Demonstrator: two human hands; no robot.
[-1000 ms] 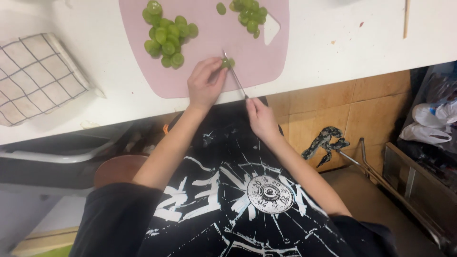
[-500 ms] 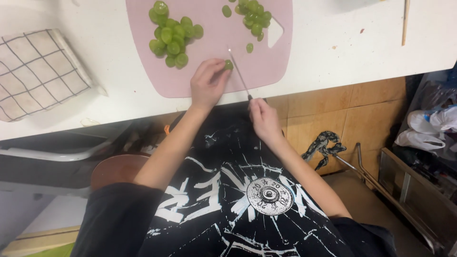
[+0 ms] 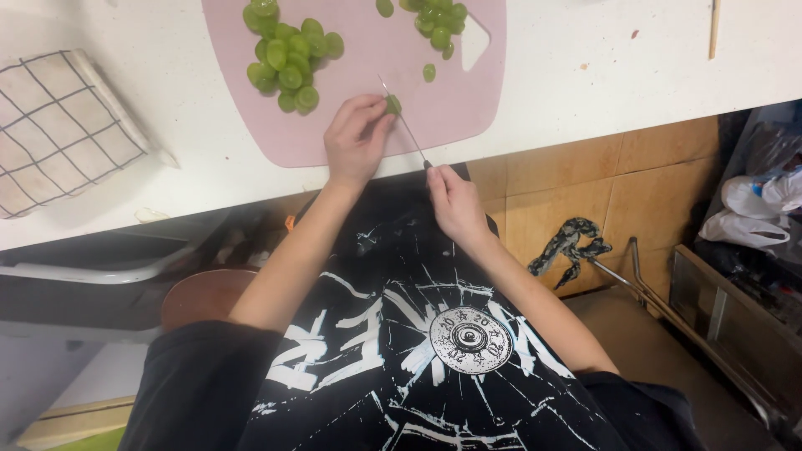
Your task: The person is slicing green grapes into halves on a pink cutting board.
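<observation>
Near the frame's upper middle, the left hand (image 3: 355,138) is pinching a small round green grape (image 3: 392,103) on the pale pink plastic cutting board (image 3: 368,138). The right hand (image 3: 454,200) is closed around a thin-bladed knife (image 3: 403,125) slanting against the grape; keeping fingertips behind the blade and slicing gently seems wise

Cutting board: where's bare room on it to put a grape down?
The pink cutting board is bare in the middle, between the left grape pile and the top grape pile, and along its lower left edge. It is crowded where the left hand pins a grape against the knife.
</observation>
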